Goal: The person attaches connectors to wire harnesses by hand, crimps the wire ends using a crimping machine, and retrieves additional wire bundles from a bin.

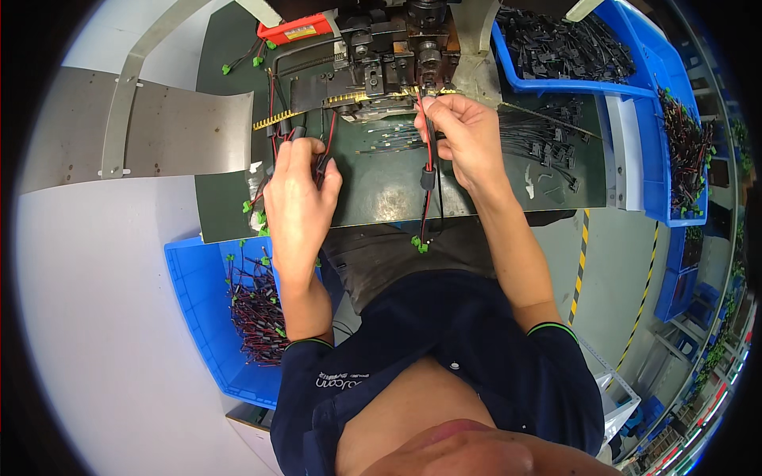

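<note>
Pinched between the thumb and fingers of my right hand is a red-and-black cable, its upper end at the working point of a terminal crimping machine. The cable hangs down past the table edge, with a black cylindrical sleeve midway and a green connector at its lower end. To the left, my left hand is closed with bent fingers around several similar cables; the palm hides part of them. A yellow metal terminal strip runs into the machine from the left.
Black cables with connectors lie right on the green table. A blue bin of black parts stands behind them, another blue bin at far right. Lower left, a blue bin holds red-and-black cables. A red tray sits at back.
</note>
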`<state>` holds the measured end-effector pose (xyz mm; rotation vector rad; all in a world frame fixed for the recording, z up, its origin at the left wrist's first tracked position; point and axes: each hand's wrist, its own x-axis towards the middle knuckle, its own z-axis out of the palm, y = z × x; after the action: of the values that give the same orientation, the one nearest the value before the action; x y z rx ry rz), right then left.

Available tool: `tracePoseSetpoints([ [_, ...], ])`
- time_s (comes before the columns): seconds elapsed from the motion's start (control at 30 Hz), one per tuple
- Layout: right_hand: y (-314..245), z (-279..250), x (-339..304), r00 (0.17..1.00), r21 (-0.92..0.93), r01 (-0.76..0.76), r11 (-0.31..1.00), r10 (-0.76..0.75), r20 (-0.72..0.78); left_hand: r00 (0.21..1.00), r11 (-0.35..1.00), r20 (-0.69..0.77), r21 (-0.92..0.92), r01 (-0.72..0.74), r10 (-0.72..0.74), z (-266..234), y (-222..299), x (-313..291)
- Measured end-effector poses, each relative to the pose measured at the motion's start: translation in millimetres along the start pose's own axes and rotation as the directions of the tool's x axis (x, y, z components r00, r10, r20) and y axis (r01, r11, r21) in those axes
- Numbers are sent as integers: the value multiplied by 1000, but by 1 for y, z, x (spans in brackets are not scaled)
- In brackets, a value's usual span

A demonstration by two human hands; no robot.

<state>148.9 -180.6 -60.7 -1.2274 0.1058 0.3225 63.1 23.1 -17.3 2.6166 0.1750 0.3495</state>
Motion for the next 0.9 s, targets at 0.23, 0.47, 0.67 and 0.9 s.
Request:
tracePoseSetpoints([
  [0.23,1,2,1,1000,41,4,999,-5,24,996,982,-72,-178,-67,55,-19,-7,-15],
  [0.47,3,-1,2,999,21,3,1000,-4,34,991,898,71,-421,129,-110,-26,-17,-26],
  [0.67,-15,-27,-44,969,131,51,990,-81,232,976,768,174,-606,210,-129,-43,5,-24],
  [0.9,-157,-137,-170,982,-753,58,656,-174,-76,633,939,-760,-309,-149,-149,-93,4,-53],
])
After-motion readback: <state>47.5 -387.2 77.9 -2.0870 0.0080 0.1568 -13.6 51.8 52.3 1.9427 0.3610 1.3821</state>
